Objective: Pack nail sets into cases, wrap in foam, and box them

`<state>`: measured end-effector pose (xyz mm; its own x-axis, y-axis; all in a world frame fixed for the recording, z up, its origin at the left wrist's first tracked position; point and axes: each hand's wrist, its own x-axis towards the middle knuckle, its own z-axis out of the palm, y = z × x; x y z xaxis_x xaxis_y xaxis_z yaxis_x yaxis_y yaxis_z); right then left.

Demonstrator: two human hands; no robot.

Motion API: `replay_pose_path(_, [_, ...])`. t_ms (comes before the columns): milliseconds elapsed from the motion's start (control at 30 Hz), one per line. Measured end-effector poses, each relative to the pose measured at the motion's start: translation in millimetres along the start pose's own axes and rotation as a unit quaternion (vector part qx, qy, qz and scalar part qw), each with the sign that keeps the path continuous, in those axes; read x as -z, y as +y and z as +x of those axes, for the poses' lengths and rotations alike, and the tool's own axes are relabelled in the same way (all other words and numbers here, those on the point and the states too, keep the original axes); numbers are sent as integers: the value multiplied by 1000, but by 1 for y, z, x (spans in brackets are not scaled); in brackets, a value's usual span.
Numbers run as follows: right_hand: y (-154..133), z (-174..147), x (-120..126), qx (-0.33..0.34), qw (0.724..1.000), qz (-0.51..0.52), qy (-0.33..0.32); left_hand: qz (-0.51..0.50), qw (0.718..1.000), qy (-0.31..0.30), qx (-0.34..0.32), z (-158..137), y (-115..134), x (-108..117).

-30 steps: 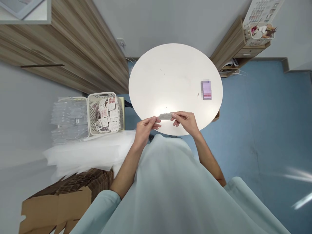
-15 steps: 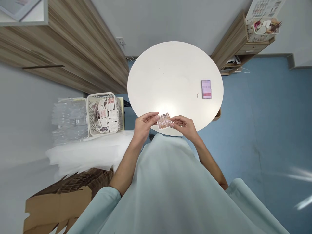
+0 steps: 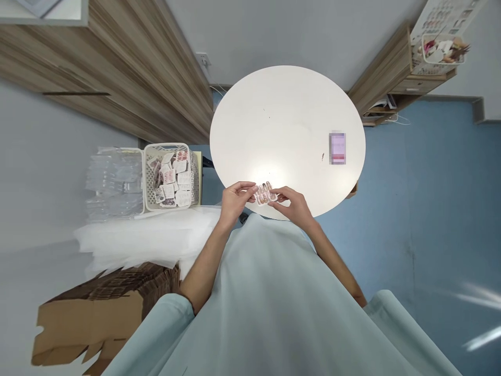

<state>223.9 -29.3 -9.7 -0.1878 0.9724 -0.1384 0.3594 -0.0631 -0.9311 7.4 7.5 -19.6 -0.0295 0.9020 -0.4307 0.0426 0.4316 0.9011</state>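
A small card of press-on nails [image 3: 264,194], two rows in pinkish and gold tones with a dark one in the upper row, is held over the near edge of the white oval table [image 3: 289,109]. My left hand [image 3: 234,202] pinches its left side between thumb and fingers. At the card's right side, my right hand [image 3: 294,206] is closed with thumb and fingertips on the edge. A blurred-out pinkish-purple rectangle [image 3: 337,148] lies at the right of the tabletop, with a tiny dark piece [image 3: 323,156] beside it.
Left of the table, a white basket [image 3: 147,183] holds many nail cards, next to stacked clear plastic trays [image 3: 113,180]. White sheeting [image 3: 136,235] and folded cardboard boxes [image 3: 90,321] lie nearer me. Wooden cabinets [image 3: 156,68] flank the table; another basket [image 3: 425,65] stands far right.
The view has shifted slightly, so the table appears a little further right. Both hands keep hold of the nail card, which now looks slightly more tilted.
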Motion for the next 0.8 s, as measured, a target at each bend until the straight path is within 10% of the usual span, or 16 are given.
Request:
replay_pose_path(433, [76, 81, -105, -166, 972, -123, -112, 5, 994, 79, 76, 69, -105, 46])
replay_pose_path(800, [50, 87, -121, -205, 947, -221, -108, 41, 995, 79, 48, 68, -96, 109])
